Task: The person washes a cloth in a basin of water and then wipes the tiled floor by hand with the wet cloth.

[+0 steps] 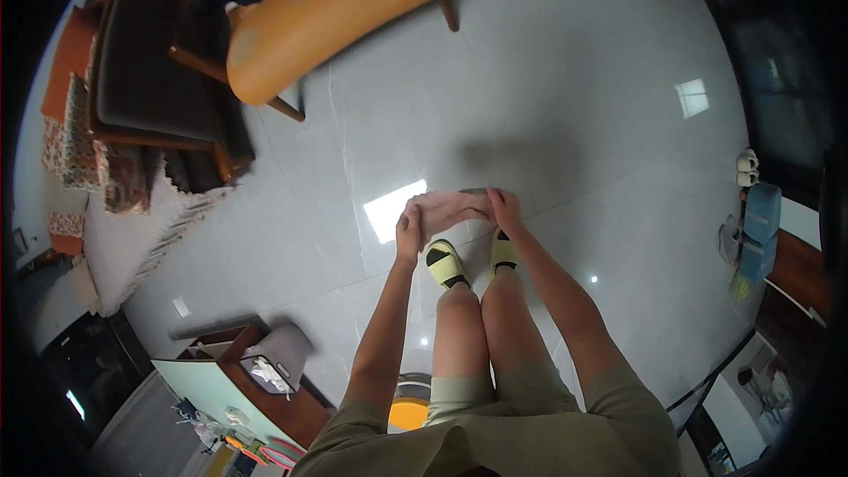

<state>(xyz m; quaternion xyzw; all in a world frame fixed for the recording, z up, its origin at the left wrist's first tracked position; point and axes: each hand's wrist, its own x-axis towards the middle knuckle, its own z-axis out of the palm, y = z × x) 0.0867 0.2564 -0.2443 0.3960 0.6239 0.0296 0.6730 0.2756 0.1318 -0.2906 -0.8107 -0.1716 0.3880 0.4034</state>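
Between my two hands a crumpled, pale pink cloth (450, 210) is stretched out sideways above the floor. My left hand (409, 226) is closed on its left end. At the other end my right hand (503, 209) grips it near the upper corner, beside a short greyish strip along the top edge. What kind of cloth item it is, I cannot tell. Below it are my feet in black socks and yellow-green slippers (444, 265), the right one partly hidden by my arm.
An orange padded bench (340, 18) with wooden legs stands at the far left, beside a dark-seated wooden chair (155, 79). Near left, a grey bin (287, 358) adjoins a cabinet (208, 389). Blue boxes (761, 212) line the right. Glossy grey tiles (565, 62) cover the floor.
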